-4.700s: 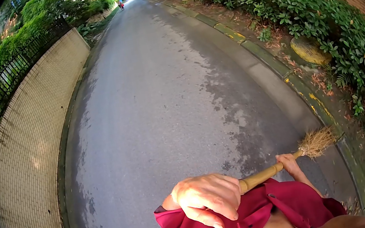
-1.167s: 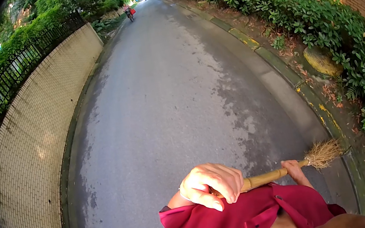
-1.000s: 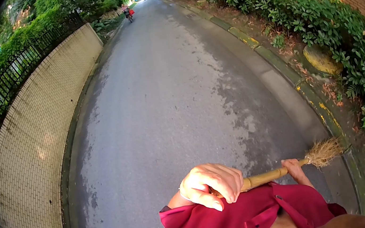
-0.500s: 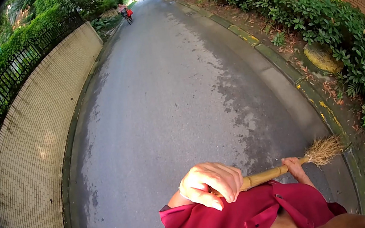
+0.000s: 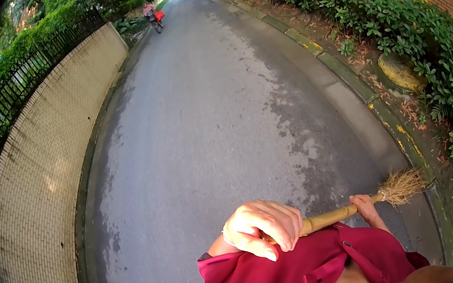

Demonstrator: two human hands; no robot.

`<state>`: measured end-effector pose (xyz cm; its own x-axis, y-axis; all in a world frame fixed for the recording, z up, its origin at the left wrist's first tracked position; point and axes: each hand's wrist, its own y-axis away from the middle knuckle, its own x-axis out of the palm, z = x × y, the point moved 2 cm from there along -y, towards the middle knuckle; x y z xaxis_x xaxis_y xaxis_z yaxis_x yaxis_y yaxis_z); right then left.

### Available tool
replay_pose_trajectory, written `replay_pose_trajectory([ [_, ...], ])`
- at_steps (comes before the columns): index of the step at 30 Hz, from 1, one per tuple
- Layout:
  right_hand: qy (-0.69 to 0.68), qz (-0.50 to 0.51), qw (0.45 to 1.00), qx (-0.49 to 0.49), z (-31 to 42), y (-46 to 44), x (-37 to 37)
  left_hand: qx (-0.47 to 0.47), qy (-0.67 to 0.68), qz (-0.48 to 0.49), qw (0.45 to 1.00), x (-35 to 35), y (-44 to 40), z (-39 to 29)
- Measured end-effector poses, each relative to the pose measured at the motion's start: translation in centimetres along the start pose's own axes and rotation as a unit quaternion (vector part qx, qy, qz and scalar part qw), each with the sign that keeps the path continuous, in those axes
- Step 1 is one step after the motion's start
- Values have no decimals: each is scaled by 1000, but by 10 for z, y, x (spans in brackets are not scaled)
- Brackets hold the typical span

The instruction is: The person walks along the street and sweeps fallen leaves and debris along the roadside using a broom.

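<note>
Shady road (image 5: 196,134) stretching off in the head view, and the broom (image 5: 342,215) is slanting across its near end, bristles (image 5: 401,187) hanging around the right edge by the curb (image 5: 397,129). Left hand (image 5: 264,227) is curling its fingers over the butt end; right hand (image 5: 369,212) is gripping just short of the bristles. Probably light, stiff, kinda slick bamboo, so I'd be holding the shaft, not those springy tips.

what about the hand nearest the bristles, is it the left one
No, the right hand is the one nearest the bristles, with the left hand farther up the handle.
</note>
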<state>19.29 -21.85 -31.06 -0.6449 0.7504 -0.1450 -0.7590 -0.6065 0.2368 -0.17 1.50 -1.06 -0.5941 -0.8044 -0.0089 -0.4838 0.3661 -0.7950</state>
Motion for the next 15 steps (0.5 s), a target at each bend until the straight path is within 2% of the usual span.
replay_pose_trajectory([
  [15, -10, 3, 1000, 3, -11, -3, 1, 4, 3, -17, 1000, 2, 5, 0],
])
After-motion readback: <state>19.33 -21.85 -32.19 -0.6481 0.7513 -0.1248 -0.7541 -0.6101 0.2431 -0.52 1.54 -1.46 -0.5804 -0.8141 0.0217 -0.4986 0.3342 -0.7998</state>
